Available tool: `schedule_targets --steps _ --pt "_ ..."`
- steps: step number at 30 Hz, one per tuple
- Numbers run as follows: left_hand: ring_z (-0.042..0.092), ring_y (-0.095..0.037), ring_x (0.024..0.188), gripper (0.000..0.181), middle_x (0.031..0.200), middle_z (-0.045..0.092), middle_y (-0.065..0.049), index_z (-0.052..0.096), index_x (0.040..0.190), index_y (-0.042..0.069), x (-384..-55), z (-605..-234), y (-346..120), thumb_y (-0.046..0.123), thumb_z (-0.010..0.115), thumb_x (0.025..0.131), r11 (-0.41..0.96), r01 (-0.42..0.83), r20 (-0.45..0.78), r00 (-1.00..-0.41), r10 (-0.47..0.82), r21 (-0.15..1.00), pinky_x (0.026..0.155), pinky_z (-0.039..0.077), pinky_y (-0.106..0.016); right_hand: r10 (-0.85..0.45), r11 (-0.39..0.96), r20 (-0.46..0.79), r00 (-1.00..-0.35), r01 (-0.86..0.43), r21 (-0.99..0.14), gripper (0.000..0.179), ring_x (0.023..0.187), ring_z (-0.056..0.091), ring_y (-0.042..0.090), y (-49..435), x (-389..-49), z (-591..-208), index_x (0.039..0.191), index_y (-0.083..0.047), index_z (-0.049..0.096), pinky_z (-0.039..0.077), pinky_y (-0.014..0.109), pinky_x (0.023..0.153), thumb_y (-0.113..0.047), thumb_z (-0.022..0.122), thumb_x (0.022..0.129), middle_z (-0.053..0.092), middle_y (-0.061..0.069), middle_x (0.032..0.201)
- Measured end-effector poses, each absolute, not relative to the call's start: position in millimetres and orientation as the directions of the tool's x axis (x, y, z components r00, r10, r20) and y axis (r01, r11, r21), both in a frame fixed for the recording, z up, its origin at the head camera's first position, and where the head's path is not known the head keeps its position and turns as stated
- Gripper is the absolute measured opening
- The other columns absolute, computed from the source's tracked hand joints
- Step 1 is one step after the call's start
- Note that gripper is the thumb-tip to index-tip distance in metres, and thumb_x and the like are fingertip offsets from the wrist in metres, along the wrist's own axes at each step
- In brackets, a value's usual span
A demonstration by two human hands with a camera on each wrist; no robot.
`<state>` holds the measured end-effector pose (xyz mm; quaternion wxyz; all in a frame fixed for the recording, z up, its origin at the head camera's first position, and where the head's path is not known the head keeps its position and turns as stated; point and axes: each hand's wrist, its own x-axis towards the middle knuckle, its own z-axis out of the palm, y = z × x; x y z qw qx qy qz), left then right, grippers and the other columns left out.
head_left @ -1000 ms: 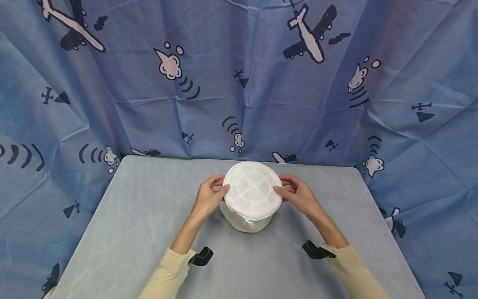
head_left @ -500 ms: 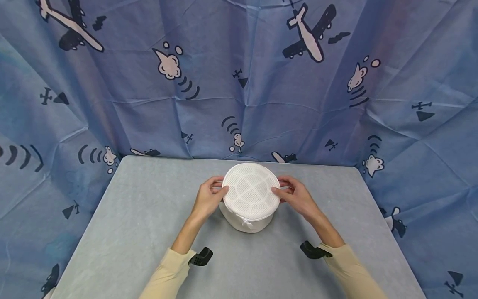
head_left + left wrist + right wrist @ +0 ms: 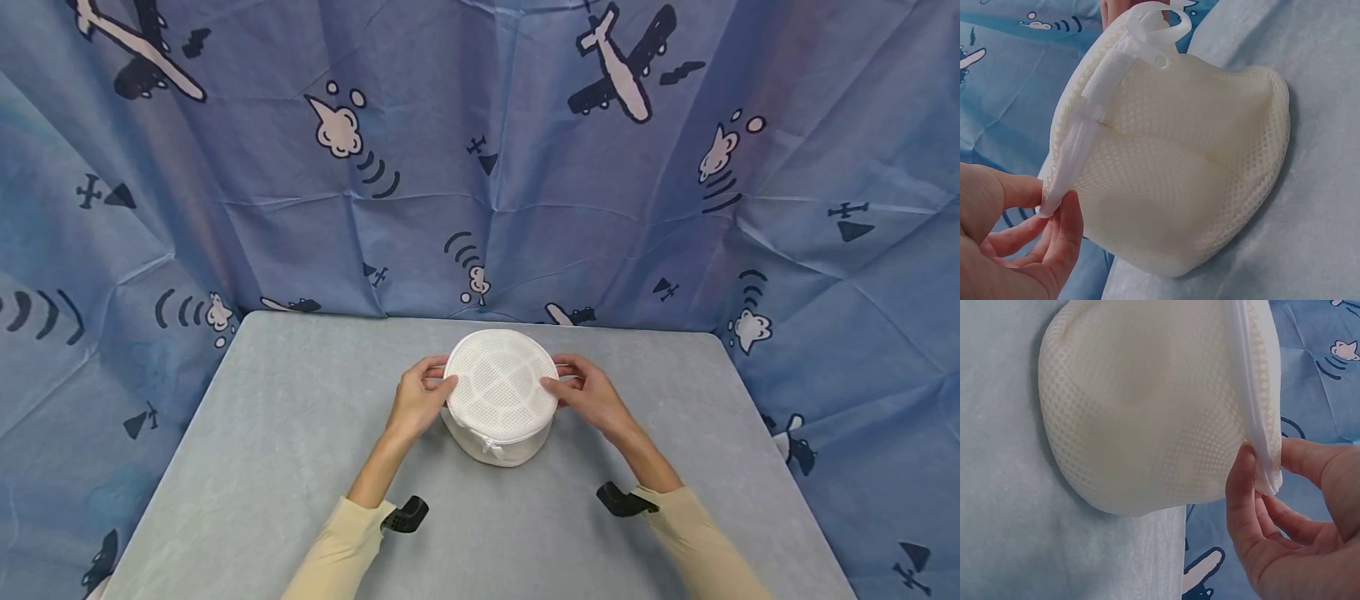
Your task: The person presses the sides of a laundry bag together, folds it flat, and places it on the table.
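Note:
A round white mesh laundry bag [image 3: 501,387] stands on the table, its flat lid facing up. My left hand [image 3: 420,395] pinches the bag's rim on the left side between thumb and fingers. On the opposite side, my right hand [image 3: 592,395] pinches the rim the same way. In the left wrist view, a white zipper [image 3: 1088,115] runs along the rim, with a pull and a ribbon loop [image 3: 1175,28] at the front. The zipper looks closed where it shows. The mesh side wall [image 3: 1141,412] bulges and is slightly creased. What is inside cannot be seen.
The grey table [image 3: 300,467] extends around the bag on all sides. Behind it hangs a blue curtain [image 3: 420,158] printed with airplanes, which also runs down both sides. Black wrist devices [image 3: 405,515] sit at both sleeve cuffs.
The lid and rim have shifted slightly left, with my right hand moving left along with them. My left hand has barely moved. Both hands keep their hold on the rim.

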<state>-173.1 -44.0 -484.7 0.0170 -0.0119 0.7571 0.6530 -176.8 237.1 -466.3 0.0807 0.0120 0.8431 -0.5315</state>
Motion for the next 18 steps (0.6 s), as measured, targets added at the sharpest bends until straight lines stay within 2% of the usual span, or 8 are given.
schedule_targets --steps 4,9,18 --pt "0.067 -0.02 0.081 0.037 0.11 0.068 -0.019 0.064 0.131 -0.002 -174.6 -487.4 -43.9 0.006 0.07 0.096 0.174 -0.04 -0.041 -0.999 0.001 0.984 0.064 0.057 -0.028 -0.066 0.437 -0.152 -0.986 0.108 -0.893 0.052 0.089 0.066 0.021 236.5 -178.1 -471.2 0.141 0.004 0.052 0.061 0.034 0.074 -0.014 0.073 0.097 0.06 0.024 0.126" --pt "0.068 -0.026 0.084 0.037 0.109 0.069 -0.019 0.065 0.13 -0.003 -175.7 -489.7 -42.3 0.006 0.071 0.095 0.22 -0.029 -0.029 -1.0 -0.005 0.975 0.063 0.056 -0.026 -0.073 0.435 -0.149 -0.986 0.103 -0.894 0.051 0.09 0.065 0.02 237.5 -179.8 -477.3 0.141 0.005 0.051 0.061 0.032 0.072 -0.012 0.071 0.098 0.059 0.025 0.126" --pt "0.068 -0.024 0.085 0.036 0.109 0.07 -0.016 0.066 0.13 0.0 -176.7 -497.4 -42.0 0.01 0.071 0.095 0.265 -0.051 -0.047 -0.999 -0.022 0.963 0.065 0.055 -0.027 -0.071 0.44 -0.143 -0.987 0.097 -0.892 0.05 0.089 0.065 0.019 234.7 -180.8 -483.2 0.14 0.005 0.052 0.062 0.037 0.074 -0.012 0.071 0.098 0.06 0.025 0.124"
